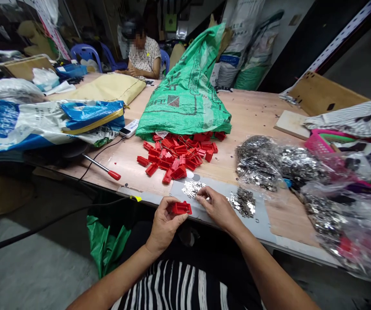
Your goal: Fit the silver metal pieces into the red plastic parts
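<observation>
My left hand (164,224) grips a small red plastic housing (181,209) between thumb and fingers, its hollow side facing up, just off the table's front edge. My right hand (217,207) is at the near side of a small heap of shiny flat metal pieces (192,188). Its thumb and fingertips are pinched together; whatever may be between them is too small to make out. To the right of that hand lies a darker heap of little metal parts (245,201). Both heaps rest on a grey sheet (263,221).
Red housings (172,157) spill from a green woven sack (185,99). A red-handled metal rod (113,175) juts out at the left. Plastic bags of metal parts (258,161) and a pink basket (321,140) stand right. A person (145,54) sits across the table.
</observation>
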The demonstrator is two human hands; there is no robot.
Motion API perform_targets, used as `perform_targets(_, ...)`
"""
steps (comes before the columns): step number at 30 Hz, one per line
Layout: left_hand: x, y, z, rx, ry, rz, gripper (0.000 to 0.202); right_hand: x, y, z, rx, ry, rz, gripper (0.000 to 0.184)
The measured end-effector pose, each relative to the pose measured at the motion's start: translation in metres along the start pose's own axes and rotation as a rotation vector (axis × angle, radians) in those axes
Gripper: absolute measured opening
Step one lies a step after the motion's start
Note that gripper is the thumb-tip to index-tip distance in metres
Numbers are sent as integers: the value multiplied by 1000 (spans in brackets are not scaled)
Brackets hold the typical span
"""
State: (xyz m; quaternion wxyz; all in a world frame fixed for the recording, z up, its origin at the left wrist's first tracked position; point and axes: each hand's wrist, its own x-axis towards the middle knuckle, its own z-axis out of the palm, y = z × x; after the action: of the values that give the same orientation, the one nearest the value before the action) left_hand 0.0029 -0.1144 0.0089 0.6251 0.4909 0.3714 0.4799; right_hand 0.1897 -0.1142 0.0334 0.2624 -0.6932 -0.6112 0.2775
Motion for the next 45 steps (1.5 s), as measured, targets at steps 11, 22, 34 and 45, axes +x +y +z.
perform_targets(11,-2,2,2,283,-90,242,25,-34,-7,11,664,-241,73,34)
perform_targets(22,-17,12,5,542,-234,474,27,-54,-2,17,880,-340,169,40)
perform_targets(34,-17,15,8,409,-167,446,28,-61,-9,6,992,-395,172,39)
perform_targets(45,-18,5,-2,-21,-241,199,30,-64,-10,18,1230,-483,246,46)
